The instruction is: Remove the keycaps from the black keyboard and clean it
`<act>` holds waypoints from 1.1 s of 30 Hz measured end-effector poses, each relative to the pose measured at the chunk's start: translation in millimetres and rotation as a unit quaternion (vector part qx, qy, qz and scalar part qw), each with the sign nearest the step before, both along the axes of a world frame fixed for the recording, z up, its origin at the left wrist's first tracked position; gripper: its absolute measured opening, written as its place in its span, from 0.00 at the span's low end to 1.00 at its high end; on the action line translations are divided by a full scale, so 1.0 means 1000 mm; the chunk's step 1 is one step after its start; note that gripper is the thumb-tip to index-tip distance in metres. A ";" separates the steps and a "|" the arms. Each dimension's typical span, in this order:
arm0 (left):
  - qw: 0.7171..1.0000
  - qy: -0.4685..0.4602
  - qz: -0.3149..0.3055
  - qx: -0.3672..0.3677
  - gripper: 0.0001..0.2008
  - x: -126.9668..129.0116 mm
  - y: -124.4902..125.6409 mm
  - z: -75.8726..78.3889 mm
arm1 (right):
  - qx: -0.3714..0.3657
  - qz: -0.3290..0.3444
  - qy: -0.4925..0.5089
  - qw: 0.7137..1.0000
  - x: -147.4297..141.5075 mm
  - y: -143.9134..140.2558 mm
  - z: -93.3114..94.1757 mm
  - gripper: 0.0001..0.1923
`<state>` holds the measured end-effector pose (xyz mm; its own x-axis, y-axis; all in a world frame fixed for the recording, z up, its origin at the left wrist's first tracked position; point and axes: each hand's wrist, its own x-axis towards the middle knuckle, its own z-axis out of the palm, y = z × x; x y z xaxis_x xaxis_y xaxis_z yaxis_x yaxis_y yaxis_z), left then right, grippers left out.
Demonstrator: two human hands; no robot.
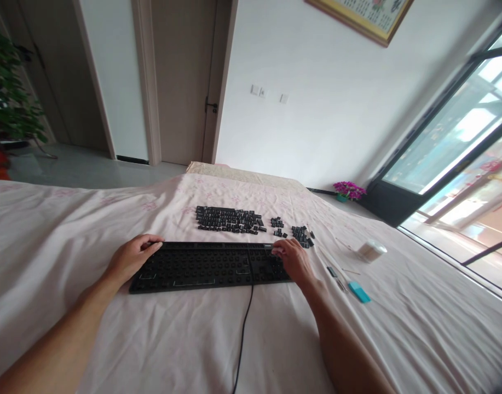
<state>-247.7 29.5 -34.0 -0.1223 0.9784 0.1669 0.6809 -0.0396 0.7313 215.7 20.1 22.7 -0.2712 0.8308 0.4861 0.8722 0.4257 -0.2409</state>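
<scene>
A black keyboard (205, 267) with its keycaps off lies on a pale pink sheet (70, 230), its cable (243, 334) running toward me. My left hand (131, 258) grips the keyboard's left end, fingers curled over the top corner. My right hand (294, 261) rests on the right end, fingers on its top edge. Beyond the keyboard, loose black keycaps (228, 220) lie in rows, with two smaller clusters (302, 235) to their right.
Right of the keyboard lie a teal object (359, 291), thin tools (336, 276) and a small white container (371, 250). A pink potted flower (349, 190) stands by the window wall. A door (180, 82) and a green plant (8, 93) are behind.
</scene>
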 end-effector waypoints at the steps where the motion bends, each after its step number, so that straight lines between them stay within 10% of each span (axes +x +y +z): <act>1: 1.000 -0.002 -0.002 0.002 0.20 0.000 0.000 0.000 | -0.003 -0.004 0.011 1.000 0.003 0.000 -0.002 0.10; 20: 1.000 0.005 0.002 0.000 0.18 -0.001 0.001 -0.001 | -0.022 -0.058 -0.074 0.995 0.021 -0.004 0.004 0.14; 33: 1.000 0.000 0.003 -0.004 0.20 -0.004 0.004 -0.008 | -0.058 0.049 -0.014 0.997 0.001 -0.010 0.002 0.18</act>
